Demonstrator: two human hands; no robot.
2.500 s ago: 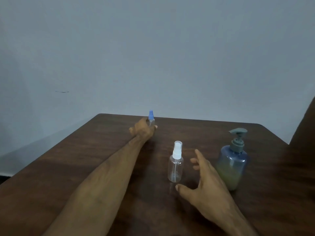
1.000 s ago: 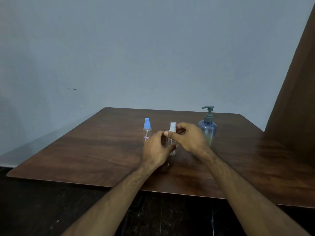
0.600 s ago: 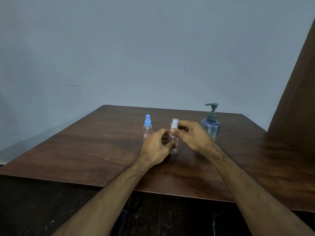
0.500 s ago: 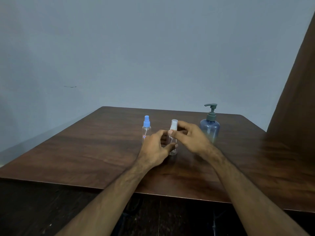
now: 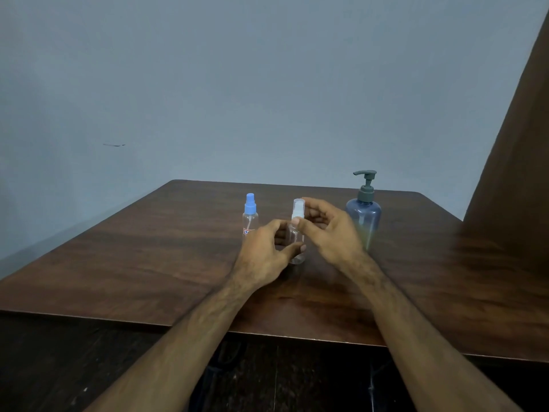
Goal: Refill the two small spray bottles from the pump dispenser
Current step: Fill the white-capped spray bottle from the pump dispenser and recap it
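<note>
Clear white-capped spray bottle (image 5: 297, 233) upright on wooden table (image 5: 148, 263); left hand (image 5: 267, 254) grips its body, right hand (image 5: 326, 230) pinches its cap.

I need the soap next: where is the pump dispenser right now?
In the head view the pump dispenser stands upright on the table, far right of the row, just behind the right hand.
</note>
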